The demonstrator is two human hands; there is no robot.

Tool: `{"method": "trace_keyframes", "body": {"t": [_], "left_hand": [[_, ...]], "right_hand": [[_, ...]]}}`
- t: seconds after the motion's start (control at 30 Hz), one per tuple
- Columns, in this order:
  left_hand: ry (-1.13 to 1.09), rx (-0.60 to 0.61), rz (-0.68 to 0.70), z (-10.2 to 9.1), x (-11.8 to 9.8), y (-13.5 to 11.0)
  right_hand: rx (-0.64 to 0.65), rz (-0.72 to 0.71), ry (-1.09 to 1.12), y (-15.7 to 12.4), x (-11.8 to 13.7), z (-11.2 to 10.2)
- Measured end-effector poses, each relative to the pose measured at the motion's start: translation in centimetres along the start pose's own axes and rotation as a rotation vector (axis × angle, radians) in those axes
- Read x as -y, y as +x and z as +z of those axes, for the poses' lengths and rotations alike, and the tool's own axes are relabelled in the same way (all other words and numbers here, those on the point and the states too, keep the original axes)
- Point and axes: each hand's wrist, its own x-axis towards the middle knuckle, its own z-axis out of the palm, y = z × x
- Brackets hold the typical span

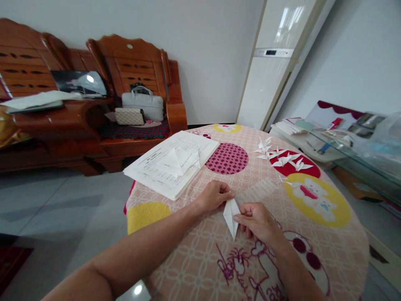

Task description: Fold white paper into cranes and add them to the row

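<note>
A white folded paper piece (pixel 231 217), long and pointed, lies on the round table's patterned cloth (pixel 200 255). My left hand (pixel 215 195) pinches its upper end with closed fingers. My right hand (pixel 257 220) pinches its right edge, fingers pressed together. The paper's lower tip points toward me. Several finished white paper cranes (pixel 283 159) sit on the cloth at the far right of the table.
A stack of printed papers (pixel 171 165) with folded sheets on top lies at the table's far left. Wooden chairs (pixel 134 83) holding bags (pixel 142 104) stand behind. A white floor air conditioner (pixel 275 62) is at the back, a cluttered glass table (pixel 344 142) at right.
</note>
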Motion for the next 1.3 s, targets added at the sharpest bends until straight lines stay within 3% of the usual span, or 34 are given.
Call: {"method": "trace_keyframes", "body": {"t": [0.17,0.33,0.47,0.57,0.7,0.9,1.07,1.3], "left_hand": [[0.259,-0.006,0.123,0.6,0.0,1.1],[0.587,-0.148,0.396,1.3,0.0,0.1],[0.832,0.015,0.557,1.6,0.7,-2.5],[0.898,0.105,0.635,1.7,1.1,-4.5],[0.886,0.087,0.622,1.8,1.4,-6.1],[0.88,0.068,0.622,1.7,1.1,-6.2],[0.894,0.062,0.653,1.7,0.9,-6.2],[0.9,0.078,0.64,1.6,0.7,-6.3]], "right_hand": [[-0.261,-0.046,-0.367,-0.6,0.8,0.2],[-0.327,-0.086,-0.555,-0.9,1.0,0.5],[-0.341,-0.131,-0.569,-0.9,0.9,0.6],[-0.321,-0.139,-0.52,-0.8,0.8,0.4],[-0.262,-0.152,-0.339,-0.4,-0.1,0.1],[-0.177,-0.122,-0.062,0.9,-0.5,-0.4],[-0.053,-0.04,-0.087,2.9,1.1,-1.3],[-0.042,-0.003,-0.157,4.5,1.8,-1.4]]}}
